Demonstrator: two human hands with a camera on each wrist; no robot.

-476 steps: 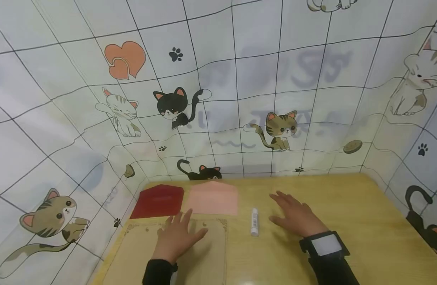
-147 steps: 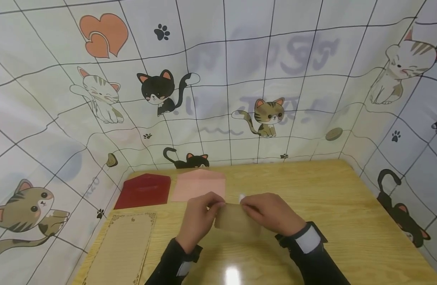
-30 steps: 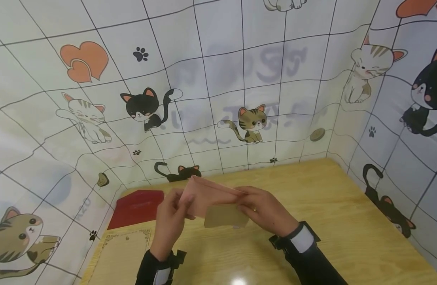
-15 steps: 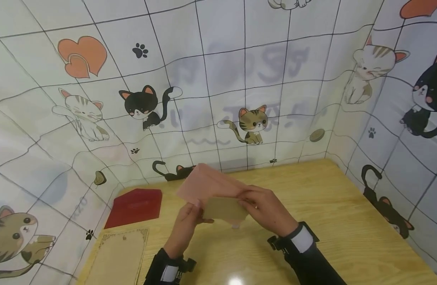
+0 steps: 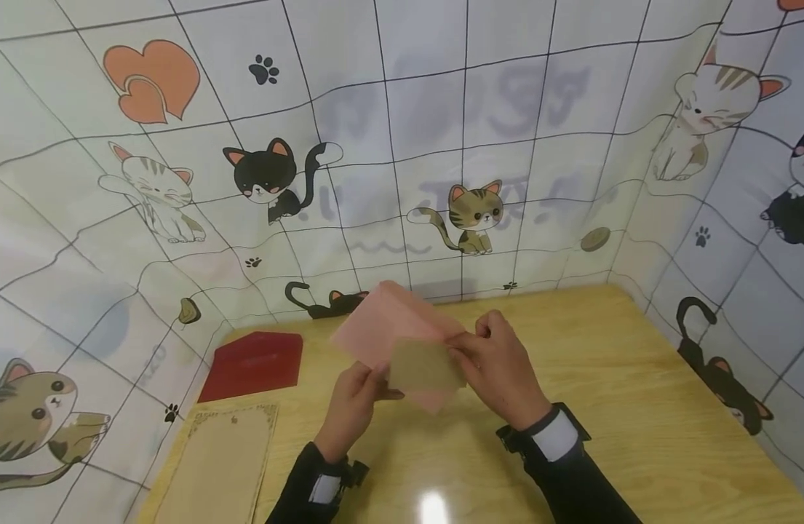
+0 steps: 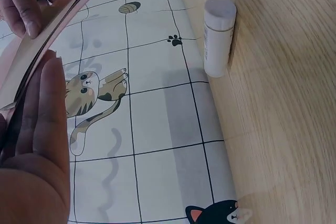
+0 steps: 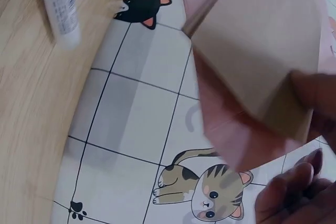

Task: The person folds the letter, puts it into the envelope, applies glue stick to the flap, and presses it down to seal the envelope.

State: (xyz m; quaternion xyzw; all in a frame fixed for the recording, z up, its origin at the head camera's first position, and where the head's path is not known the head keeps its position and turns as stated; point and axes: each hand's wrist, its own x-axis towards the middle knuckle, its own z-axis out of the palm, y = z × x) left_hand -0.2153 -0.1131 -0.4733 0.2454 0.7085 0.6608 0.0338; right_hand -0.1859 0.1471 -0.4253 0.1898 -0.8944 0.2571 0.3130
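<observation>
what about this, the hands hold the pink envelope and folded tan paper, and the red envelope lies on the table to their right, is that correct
Not quite: the red envelope lies on the table to their left, as the head view shows. The left hand and right hand do hold the pink envelope and folded tan paper.

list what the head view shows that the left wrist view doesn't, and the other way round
Only the head view: a flat red paper envelope, a tan paper sheet with an ornate border and the person's dark fabric sleeves.

Only the left wrist view: a white cylindrical glue stick on the table.

Both: the left hand and right hand, the pink paper envelope, the tan paper rectangle, the pale wooden table and the white cat-print sheet.
</observation>
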